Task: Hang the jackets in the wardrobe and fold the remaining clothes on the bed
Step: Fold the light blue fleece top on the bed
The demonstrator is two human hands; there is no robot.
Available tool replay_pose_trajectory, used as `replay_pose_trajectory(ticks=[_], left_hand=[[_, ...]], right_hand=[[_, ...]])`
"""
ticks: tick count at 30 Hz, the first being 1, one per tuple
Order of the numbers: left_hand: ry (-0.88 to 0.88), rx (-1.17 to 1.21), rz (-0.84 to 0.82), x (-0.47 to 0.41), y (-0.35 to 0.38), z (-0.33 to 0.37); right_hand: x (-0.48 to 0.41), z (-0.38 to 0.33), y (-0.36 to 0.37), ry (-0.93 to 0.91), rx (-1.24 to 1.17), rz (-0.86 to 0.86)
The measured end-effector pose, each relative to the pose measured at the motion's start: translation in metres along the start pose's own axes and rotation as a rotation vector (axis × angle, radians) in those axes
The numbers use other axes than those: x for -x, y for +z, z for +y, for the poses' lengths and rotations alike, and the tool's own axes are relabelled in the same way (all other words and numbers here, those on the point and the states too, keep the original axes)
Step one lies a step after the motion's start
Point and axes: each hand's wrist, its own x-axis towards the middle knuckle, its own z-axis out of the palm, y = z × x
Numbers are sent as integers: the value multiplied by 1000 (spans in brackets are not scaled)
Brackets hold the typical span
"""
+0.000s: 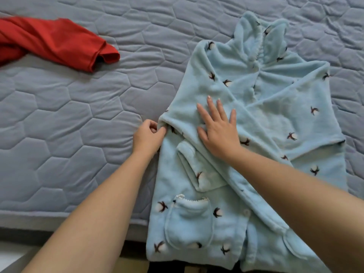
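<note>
Fleece top (246, 119), pale blue with small dark prints, lies on the grey quilted bed (78, 107), sleeves folded across its front and hem over the near edge. The left hand (148, 134) has its grip pinched on the folded left edge. The right hand (218, 133) rests flat on the fabric, grip wide. A red garment (53, 42) lies well apart, far left

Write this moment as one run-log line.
step: folding blue fleece pyjama top | left hand: pinches its folded edge | right hand: pressed flat on it | red garment: crumpled, apart | surface: quilted mattress
</note>
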Motion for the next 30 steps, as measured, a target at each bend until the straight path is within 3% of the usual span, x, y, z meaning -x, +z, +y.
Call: replay_pose_trajectory(ticks=[5, 7, 14, 17, 19, 21, 24, 26, 28, 30], left_hand=[[-236, 68, -394, 84, 0, -45], [-288, -38, -463, 118, 3, -64], [-296, -389, -85, 164, 2, -67], [-20, -465, 195, 182, 12, -42], [175, -473, 220, 187, 22, -23], [212, -410, 143, 182, 37, -3], [-112, -81, 34, 152, 57, 21], [-367, 155, -31, 131, 68, 29], [-443, 128, -51, 125, 75, 26], [-454, -59, 4, 132, 75, 21]], right_hand=[[73, 19, 9, -21, 66, -24], [109, 33, 19, 23, 98, -87], [199, 70, 38, 286, 49, -271], [215, 86, 30, 373, -74, -247], [220, 101, 21, 445, -109, -209], [219, 119, 8, 558, -173, -148], [205, 148, -8, 764, -476, -49], [194, 170, -14, 844, -632, -167], [186, 183, -18, 797, -664, -305], [180, 192, -22, 758, -750, -211]])
